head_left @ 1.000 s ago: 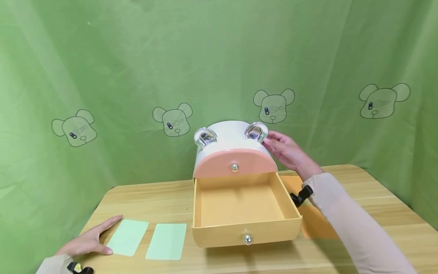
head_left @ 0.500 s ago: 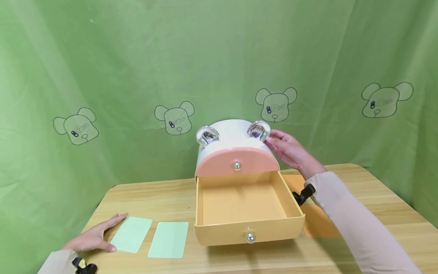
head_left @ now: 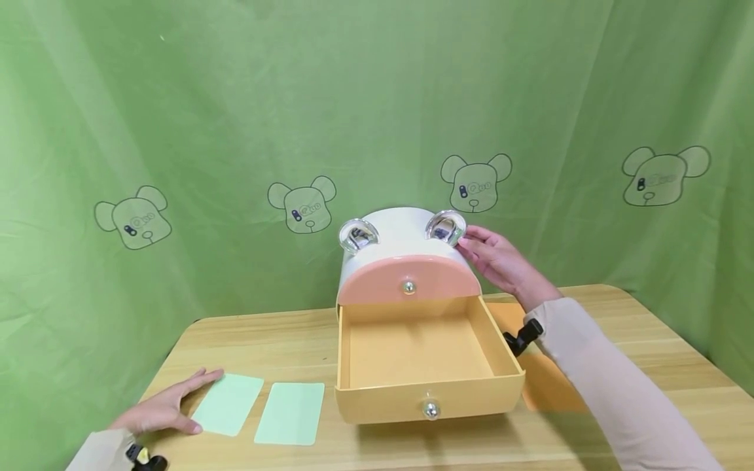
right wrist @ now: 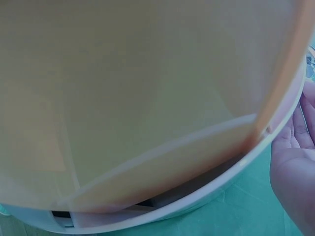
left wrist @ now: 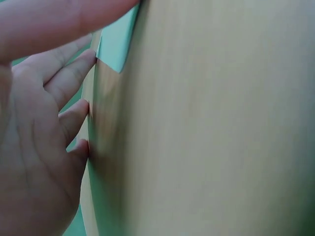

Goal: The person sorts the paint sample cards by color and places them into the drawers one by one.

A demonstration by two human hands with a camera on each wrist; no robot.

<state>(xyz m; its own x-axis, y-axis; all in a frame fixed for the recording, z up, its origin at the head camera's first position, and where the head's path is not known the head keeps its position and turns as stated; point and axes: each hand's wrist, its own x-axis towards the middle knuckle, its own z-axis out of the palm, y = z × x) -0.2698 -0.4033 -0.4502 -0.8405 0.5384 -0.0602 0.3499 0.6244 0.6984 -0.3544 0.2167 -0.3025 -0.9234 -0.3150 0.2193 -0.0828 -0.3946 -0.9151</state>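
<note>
A white bear-shaped storage box with clear ears stands at the middle back of the wooden table. Its pink upper drawer is shut. Its yellow lower drawer is pulled out and empty. My right hand rests flat with straight fingers against the box's right side, just below the right ear; the right wrist view shows the palm beside the box wall. My left hand lies flat on the table at the front left, touching the edge of a light green card.
A second light green card lies between the first card and the drawer. An orange sheet lies on the table to the right of the box, under my right forearm. A green cloth backdrop with bear prints hangs behind the table.
Both hands stay where they were; only the view has shifted slightly. The drawer stays pulled out.
</note>
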